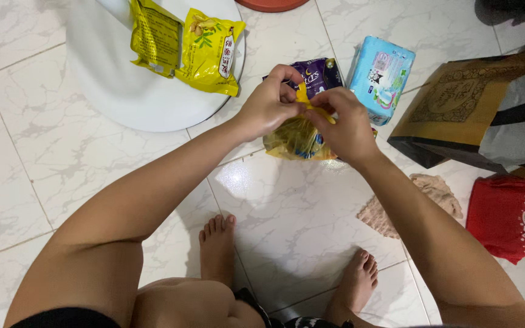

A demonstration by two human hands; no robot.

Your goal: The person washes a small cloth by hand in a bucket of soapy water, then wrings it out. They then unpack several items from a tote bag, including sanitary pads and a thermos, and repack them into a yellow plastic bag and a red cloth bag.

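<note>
Both hands work the neck of a yellow plastic bag (298,138) that sits on the white tiled floor (62,152), just ahead of the bare feet. The left hand (267,104) is closed, thumb and fingers pinching the twisted yellow top; the right hand (343,121) is closed too, pinching the same strip from the other side (looks like a knot, can't tell if tying or undoing). The bag rests on the floor, so the hands only manage its top. Both arms reach forward and down, elbows bent, wrists angled inward so they meet over the bag.

Behind it lie a purple pack (319,74) and a light blue pack (382,77). Two yellow packets (208,51) lie on a round white surface (123,91) at the far left. A brown paper bag (457,109) and a red cloth (511,215) are on the right.
</note>
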